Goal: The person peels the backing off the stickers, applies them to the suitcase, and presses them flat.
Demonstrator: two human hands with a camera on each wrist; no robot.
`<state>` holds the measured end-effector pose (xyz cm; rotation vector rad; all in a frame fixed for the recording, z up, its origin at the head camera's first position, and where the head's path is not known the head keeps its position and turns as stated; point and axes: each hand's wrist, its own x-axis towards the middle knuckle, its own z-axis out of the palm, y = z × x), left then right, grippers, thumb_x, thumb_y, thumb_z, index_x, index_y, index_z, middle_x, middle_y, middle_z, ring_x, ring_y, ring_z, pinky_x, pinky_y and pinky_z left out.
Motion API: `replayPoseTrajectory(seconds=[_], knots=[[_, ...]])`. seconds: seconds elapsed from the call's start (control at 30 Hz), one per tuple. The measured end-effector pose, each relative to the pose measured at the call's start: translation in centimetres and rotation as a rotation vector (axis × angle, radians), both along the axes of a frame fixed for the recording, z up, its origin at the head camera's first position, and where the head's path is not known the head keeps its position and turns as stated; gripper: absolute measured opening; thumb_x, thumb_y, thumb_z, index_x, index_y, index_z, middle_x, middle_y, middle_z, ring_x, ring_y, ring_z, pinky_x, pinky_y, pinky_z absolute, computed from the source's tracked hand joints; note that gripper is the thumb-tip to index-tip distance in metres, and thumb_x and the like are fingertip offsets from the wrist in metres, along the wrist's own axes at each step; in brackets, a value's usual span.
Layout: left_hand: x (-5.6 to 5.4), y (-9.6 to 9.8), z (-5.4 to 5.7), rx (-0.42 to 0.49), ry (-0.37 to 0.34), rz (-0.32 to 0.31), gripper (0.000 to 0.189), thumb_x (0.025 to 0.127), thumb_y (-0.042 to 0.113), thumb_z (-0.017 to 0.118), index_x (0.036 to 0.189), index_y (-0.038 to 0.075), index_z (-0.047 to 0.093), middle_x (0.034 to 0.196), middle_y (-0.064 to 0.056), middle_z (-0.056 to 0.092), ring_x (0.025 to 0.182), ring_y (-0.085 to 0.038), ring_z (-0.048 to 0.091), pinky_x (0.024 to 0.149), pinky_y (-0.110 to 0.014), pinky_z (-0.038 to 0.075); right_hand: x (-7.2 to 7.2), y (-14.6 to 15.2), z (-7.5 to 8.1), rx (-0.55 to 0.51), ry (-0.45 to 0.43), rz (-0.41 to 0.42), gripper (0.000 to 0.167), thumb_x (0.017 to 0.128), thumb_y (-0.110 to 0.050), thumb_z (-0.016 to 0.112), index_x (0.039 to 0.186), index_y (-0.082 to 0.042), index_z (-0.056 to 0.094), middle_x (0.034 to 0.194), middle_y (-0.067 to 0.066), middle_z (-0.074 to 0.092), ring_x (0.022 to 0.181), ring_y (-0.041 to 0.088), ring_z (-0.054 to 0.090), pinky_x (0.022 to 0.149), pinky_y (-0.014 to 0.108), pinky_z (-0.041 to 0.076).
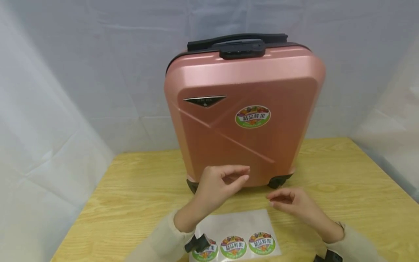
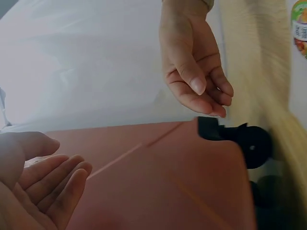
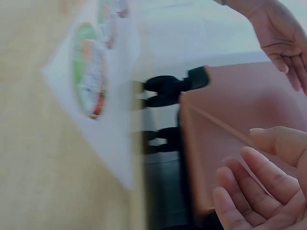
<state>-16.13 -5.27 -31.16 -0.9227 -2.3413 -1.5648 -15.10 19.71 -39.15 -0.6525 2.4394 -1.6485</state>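
A pink hard-shell suitcase (image 1: 229, 145) stands upright on the table, a round fruit sticker (image 1: 253, 116) on its front to the right of the dark triangular badge (image 1: 205, 100). My left hand (image 1: 219, 185) is in front of the suitcase's lower part, fingers loosely bent, with nothing in it. To its right, my right hand (image 1: 296, 204) hovers over the table by the suitcase's wheel corner, also holding nothing. Below the hands lies a white sticker sheet (image 1: 235, 220) with a row of three round stickers (image 1: 233, 247) along its near side; the left wrist's camera overlaps the leftmost one.
The wooden table (image 1: 137, 189) carries the suitcase and the sheet. Behind and on both sides hang white cloths (image 1: 131, 72). A black carry handle (image 1: 239, 37) tops the suitcase, and black wheels (image 3: 163, 91) show at its bottom in the right wrist view.
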Motion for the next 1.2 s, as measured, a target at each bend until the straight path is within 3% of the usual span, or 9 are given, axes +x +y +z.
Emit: replayPoseTrajectory(seconds=[0.27,0.53,0.67,0.93,1.2], knots=[[0.4,-0.2,-2.2,-0.005,-0.096,-0.056,0.02,0.087,0.012,0.068,0.105,0.005,0.072,0.099,-0.006,0.072,0.078,-0.009,0.069,0.064,-0.024,0.056,0.3,-0.4,-3.0,-0.03,-0.142,0.037,0.029,0.088,-0.008,0.065,0.109,0.012,0.062,0.109,0.026,0.064,0.092,0.012,0.065,0.078,0.02,0.052],[1.1,-0.4,-4.2,-0.026,-0.162,-0.092,0.018,0.085,0.008,0.068,0.102,0.004,0.072,0.098,-0.009,0.072,0.078,-0.013,0.069,0.062,-0.021,0.055,1.0,-0.2,-4.2,-0.012,-0.255,-0.042,0.037,0.084,-0.017,0.07,0.113,0.005,0.063,0.119,0.019,0.062,0.115,0.031,0.054,0.088,0.015,0.044],[1.6,-0.5,-5.1,-0.053,-0.198,-0.109,0.018,0.086,0.009,0.068,0.102,0.004,0.072,0.098,-0.007,0.072,0.082,-0.01,0.068,0.063,-0.02,0.054,1.2,0.0,-4.7,-0.016,-0.269,-0.062,0.039,0.082,-0.017,0.072,0.114,0.004,0.063,0.12,0.017,0.061,0.12,0.033,0.049,0.09,0.012,0.04],[2.3,-0.4,-6.2,-0.044,-0.349,-0.15,0.021,0.086,0.016,0.068,0.104,0.005,0.072,0.099,-0.005,0.072,0.084,-0.005,0.066,0.067,-0.02,0.054,1.7,0.2,-5.8,0.082,-0.103,-0.032,0.042,0.08,-0.022,0.073,0.118,-0.004,0.064,0.125,0.013,0.06,0.118,0.015,0.051,0.097,0.016,0.037],[2.7,-0.3,-7.7,-0.003,-0.494,-0.177,0.021,0.087,0.015,0.068,0.104,0.003,0.071,0.097,-0.007,0.072,0.081,-0.005,0.066,0.068,-0.019,0.053,2.1,0.1,-6.3,0.22,0.107,0.012,0.052,0.079,-0.034,0.075,0.123,-0.008,0.062,0.129,0.008,0.059,0.119,0.026,0.052,0.099,0.022,0.038]])
